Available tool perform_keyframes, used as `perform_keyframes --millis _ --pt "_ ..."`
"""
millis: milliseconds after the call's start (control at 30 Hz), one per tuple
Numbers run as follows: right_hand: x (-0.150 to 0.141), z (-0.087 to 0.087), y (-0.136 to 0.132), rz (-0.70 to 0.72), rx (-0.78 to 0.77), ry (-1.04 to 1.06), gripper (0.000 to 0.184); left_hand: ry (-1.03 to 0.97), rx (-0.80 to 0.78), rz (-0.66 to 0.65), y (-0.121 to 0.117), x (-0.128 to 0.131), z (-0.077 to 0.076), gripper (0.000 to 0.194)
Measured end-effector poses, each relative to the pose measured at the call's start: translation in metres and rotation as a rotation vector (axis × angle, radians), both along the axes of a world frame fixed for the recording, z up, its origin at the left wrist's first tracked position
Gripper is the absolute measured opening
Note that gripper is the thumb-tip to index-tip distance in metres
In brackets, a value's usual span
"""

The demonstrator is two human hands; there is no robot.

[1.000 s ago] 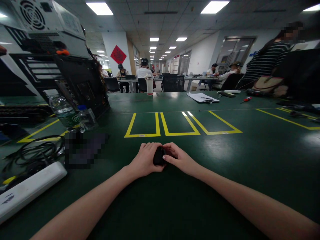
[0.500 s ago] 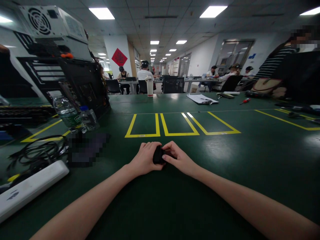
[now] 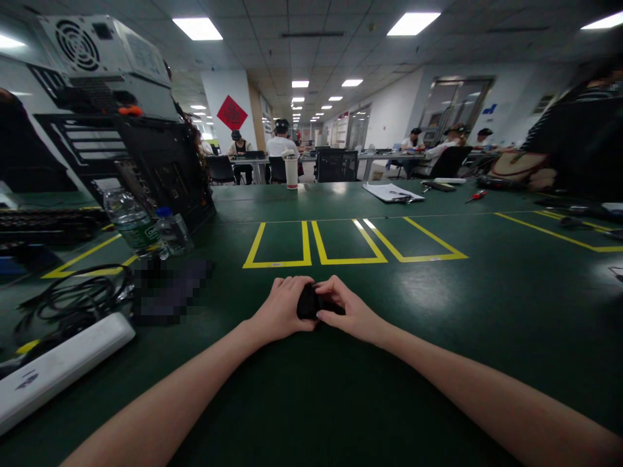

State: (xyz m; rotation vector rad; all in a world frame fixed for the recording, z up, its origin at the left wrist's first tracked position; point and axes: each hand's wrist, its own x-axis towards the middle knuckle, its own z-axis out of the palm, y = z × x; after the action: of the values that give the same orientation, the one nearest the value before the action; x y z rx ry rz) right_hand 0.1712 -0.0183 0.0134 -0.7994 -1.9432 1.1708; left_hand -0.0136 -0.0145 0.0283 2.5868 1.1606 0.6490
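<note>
Just in front of the yellow tape frames, my left hand (image 3: 281, 310) is wrapped round a small, rounded black object (image 3: 306, 303). Its kind is hard to make out, since fingers cover much of it. From the other side my right hand (image 3: 351, 313) pinches at its right end with thumb and forefinger. A dark part (image 3: 333, 307) shows between those fingers; whether it is joined to the rest I cannot tell. Both hands rest low over the green tabletop (image 3: 311, 402).
At left lie a white power strip (image 3: 63, 373), coiled black cables (image 3: 73, 295), two plastic bottles (image 3: 127, 220) and a computer case (image 3: 160, 168). Farther back are a white tumbler (image 3: 291, 170), a clipboard (image 3: 393, 192) and a red-handled tool (image 3: 476, 196). A person (image 3: 579, 143) is at right.
My right thumb and fingertips have shifted slightly on the black object, and more of a dark part shows between them. My left hand keeps its hold. The person at right has moved rightward.
</note>
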Motion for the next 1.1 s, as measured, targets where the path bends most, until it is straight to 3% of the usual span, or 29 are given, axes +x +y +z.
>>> perform_keyframes --millis 100,367,733,933,1100 --pt "-0.001 0.001 0.0 -0.019 -0.021 0.012 0.018 -0.021 0.014 0.013 0.001 0.001 -0.002 0.055" --pt "-0.002 0.003 -0.003 -0.035 0.025 -0.069 0.028 -0.009 -0.027 -0.013 -0.004 -0.002 0.005 0.052" --pt "-0.006 -0.005 -0.008 -0.127 0.283 -0.175 0.036 -0.014 0.046 0.006 0.002 -0.002 -0.006 0.059" --pt "-0.007 -0.012 -0.002 -0.223 0.19 -0.29 0.036 -0.039 -0.019 0.017 0.005 -0.005 -0.006 0.053" --pt "-0.006 -0.017 0.006 -0.325 0.133 -0.396 0.036 -0.07 -0.149 0.116 0.016 -0.012 -0.011 0.054"
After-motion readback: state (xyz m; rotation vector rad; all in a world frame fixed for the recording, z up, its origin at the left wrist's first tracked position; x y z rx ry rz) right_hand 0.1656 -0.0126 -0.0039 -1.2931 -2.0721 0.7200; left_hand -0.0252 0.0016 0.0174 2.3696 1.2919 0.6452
